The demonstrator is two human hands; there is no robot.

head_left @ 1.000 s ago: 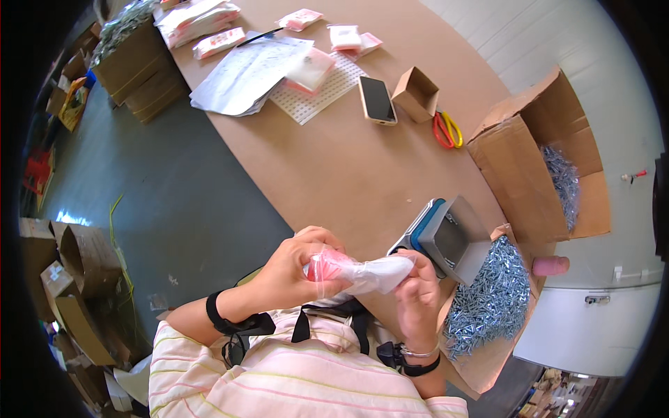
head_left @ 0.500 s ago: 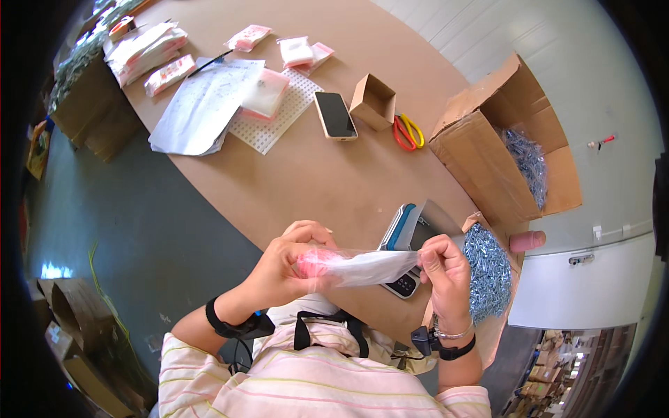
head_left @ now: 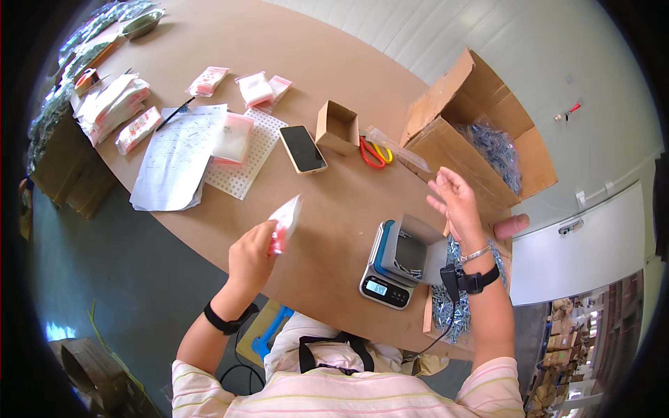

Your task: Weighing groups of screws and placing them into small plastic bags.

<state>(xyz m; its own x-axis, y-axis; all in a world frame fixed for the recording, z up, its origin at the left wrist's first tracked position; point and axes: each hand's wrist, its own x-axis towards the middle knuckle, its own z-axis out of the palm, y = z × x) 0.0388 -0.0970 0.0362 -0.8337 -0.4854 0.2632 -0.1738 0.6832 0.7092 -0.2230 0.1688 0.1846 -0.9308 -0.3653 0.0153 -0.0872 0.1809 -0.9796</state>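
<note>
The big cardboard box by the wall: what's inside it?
The cardboard box holds a clear plastic bag of silvery metal pieces, probably screws. The bag and the box's near side cover the bottom; what lies beneath cannot be seen.

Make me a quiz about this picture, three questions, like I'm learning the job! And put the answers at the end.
1. True or false: the red-and-yellow scissors lie on the table near the small open cardboard box.
2. Pick one. What sits on the scale?
A) a phone
B) an open grey tray
C) a pen
3. Which hand holds the white-and-red plastic packet?

Key: 1. True. 2. B. 3. The left hand.
</note>
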